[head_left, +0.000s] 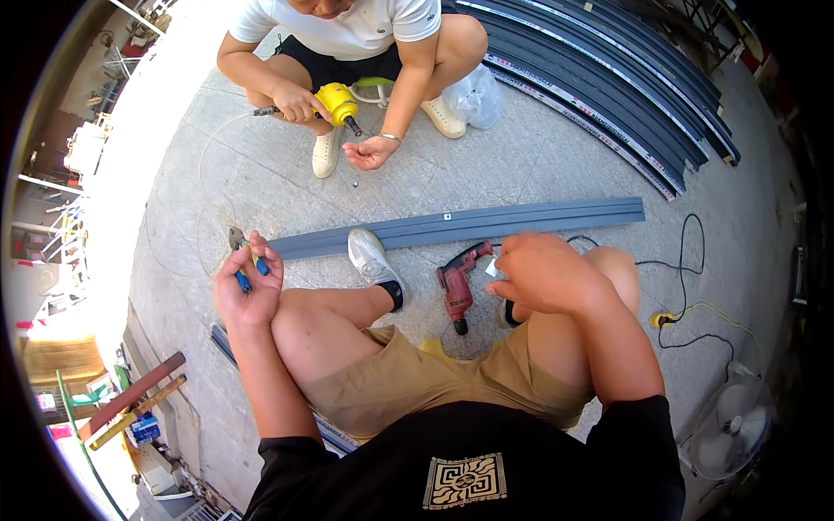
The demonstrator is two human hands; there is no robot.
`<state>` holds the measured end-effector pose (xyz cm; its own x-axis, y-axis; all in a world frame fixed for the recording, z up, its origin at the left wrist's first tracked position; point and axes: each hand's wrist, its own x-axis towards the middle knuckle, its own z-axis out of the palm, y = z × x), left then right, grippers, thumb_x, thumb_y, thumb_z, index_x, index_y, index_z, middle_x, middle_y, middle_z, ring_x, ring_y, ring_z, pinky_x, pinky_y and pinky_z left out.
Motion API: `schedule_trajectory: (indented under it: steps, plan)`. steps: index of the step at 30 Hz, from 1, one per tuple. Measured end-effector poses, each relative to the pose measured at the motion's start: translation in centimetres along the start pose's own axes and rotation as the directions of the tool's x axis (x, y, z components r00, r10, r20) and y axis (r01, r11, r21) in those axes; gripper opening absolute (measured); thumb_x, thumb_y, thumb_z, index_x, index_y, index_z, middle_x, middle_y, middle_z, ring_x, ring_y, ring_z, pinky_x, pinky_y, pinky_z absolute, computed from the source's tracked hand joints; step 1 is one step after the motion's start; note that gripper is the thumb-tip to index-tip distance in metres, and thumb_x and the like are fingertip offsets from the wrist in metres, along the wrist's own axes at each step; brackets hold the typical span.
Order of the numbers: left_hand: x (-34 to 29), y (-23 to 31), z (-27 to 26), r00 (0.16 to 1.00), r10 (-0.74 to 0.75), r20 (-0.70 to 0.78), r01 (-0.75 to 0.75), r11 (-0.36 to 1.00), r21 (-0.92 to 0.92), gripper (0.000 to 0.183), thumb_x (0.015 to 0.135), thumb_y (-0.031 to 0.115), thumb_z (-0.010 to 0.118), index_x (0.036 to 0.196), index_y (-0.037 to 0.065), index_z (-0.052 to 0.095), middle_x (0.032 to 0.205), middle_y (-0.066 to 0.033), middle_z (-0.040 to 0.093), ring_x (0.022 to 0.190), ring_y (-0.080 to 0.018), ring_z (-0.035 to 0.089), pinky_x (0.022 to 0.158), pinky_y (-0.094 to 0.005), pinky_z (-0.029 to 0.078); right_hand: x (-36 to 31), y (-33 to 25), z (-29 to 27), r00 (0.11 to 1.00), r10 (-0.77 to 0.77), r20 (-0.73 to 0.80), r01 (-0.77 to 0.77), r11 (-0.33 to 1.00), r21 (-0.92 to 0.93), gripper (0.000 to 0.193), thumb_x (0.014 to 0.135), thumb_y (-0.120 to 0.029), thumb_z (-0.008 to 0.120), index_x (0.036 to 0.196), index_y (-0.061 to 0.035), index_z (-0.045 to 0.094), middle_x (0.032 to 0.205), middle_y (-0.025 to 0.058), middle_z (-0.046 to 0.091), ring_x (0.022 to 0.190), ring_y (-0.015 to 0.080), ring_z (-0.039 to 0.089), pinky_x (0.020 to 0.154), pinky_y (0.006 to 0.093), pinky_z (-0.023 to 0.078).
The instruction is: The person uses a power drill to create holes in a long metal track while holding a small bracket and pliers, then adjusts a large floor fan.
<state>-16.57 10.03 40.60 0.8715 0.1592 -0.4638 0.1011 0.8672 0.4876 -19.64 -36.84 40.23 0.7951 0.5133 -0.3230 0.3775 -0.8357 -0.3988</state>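
Head view | left hand (250,300) cradling pliers (244,282); right hand (543,271) curled by white scrap (493,267), hold unclear | firmer plier grip advisable!

White piece (493,267) at the right hand (540,271): partly covered, kind unclear | pliers (236,238): grips partly behind left hand (247,288) | yellow object (434,348): mostly hidden by shorts (352,391) | co-worker's head (320,7): cut by top edge | dark profile stack (599,78): likewise cut | floor speck (355,184): too small to identify
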Motion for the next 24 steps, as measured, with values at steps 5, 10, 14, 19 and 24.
schedule_trajectory:
  steps: [5, 10, 14, 19, 24]
  plan:
    - [-0.2, -0.1, -0.4, 1.000, -0.015, 0.006, 0.015, 1.000, 0.005, 0.035, 0.098, -0.002, 0.059, 0.133, -0.007, 0.055, 0.120, -0.0155, 0.069, 0.095, -0.0255, 0.068, 0.094, -0.0418, 0.059, 0.1, 0.3, 0.2, 0.999, -0.037, -0.023, 0.037, 0.999, -0.015, 0.041, 0.097, -0.039, 0.078, 0.089, 0.0014, 0.080, 0.105, 0.0205, 0.076, 0.106, 0.0404, 0.073, 0.092, 0.0509, 0.058]
    - [-0.1, -0.2, -0.2, 1.000, 0.004, -0.021, -0.004, 1.000, 0.004, 0.034, 0.098, -0.003, 0.059, 0.132, -0.006, 0.056, 0.121, -0.0146, 0.069, 0.094, -0.0247, 0.068, 0.093, -0.0410, 0.059, -0.2, 0.5, 0.9, 0.997, -0.059, -0.058, 0.057, 0.998, -0.041, 0.039, 0.098, -0.040, 0.075, 0.087, -0.0030, 0.077, 0.097, 0.0153, 0.072, 0.101, 0.0387, 0.071, 0.088, 0.0508, 0.056]
    - [0.0, 0.0, -0.6, 1.000, -0.029, 0.007, 0.029, 1.000, 0.000, 0.035, 0.097, -0.003, 0.060, 0.132, -0.006, 0.057, 0.118, -0.0143, 0.069, 0.094, -0.0242, 0.068, 0.092, -0.0405, 0.059, -0.4, 0.5, 1.0, 0.995, -0.066, -0.081, 0.064, 0.998, -0.027, 0.039, 0.097, -0.040, 0.076, 0.085, -0.0027, 0.076, 0.095, 0.0154, 0.072, 0.099, 0.0388, 0.071, 0.088, 0.0506, 0.056]
    - [-0.1, -0.4, -0.6, 1.000, -0.030, -0.006, 0.030, 0.999, 0.023, 0.034, 0.098, -0.002, 0.060, 0.131, -0.007, 0.057, 0.115, -0.0136, 0.069, 0.094, -0.0236, 0.067, 0.093, -0.0398, 0.059, -0.2, 0.6, 1.4, 0.996, -0.059, -0.060, 0.057, 0.998, -0.023, 0.039, 0.097, -0.040, 0.076, 0.086, -0.0026, 0.076, 0.096, 0.0151, 0.072, 0.099, 0.0383, 0.071, 0.086, 0.0509, 0.056]
    - [-0.1, -0.2, -0.3, 1.000, -0.010, 0.025, 0.008, 0.998, 0.055, 0.034, 0.099, -0.002, 0.059, 0.131, -0.008, 0.056, 0.113, -0.0142, 0.067, 0.096, -0.0241, 0.067, 0.094, -0.0396, 0.058, -0.2, 0.8, 1.3, 0.998, -0.041, -0.039, 0.040, 0.999, -0.027, 0.036, 0.097, -0.038, 0.076, 0.086, -0.0039, 0.076, 0.096, 0.0139, 0.072, 0.099, 0.0375, 0.071, 0.086, 0.0504, 0.056]
